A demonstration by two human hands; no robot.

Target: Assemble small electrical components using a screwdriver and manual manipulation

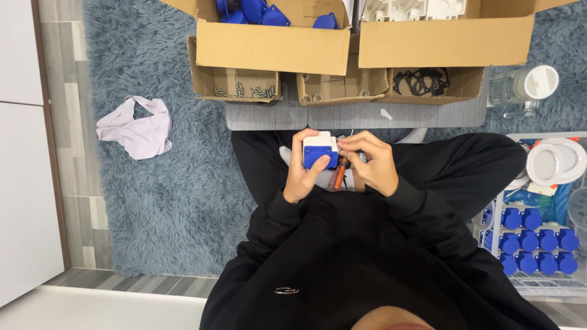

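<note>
Two hands over the lap: left hand clamped round a white-and-blue socket housing, right hand pinching its edge, orange-handled screwdriver tucked under the fingers. Likely mid-assembly, fastening stage. Next: probably seating the screwdriver tip squarely. Beyond, small box of screws.

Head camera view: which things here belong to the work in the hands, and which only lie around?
In use: white-and-blue plastic socket box, orange-handled screwdriver, left hand, right hand, small cardboard tray of metal screws.
Lying about: crumpled pale lilac cloth, clear plastic jug.
</note>
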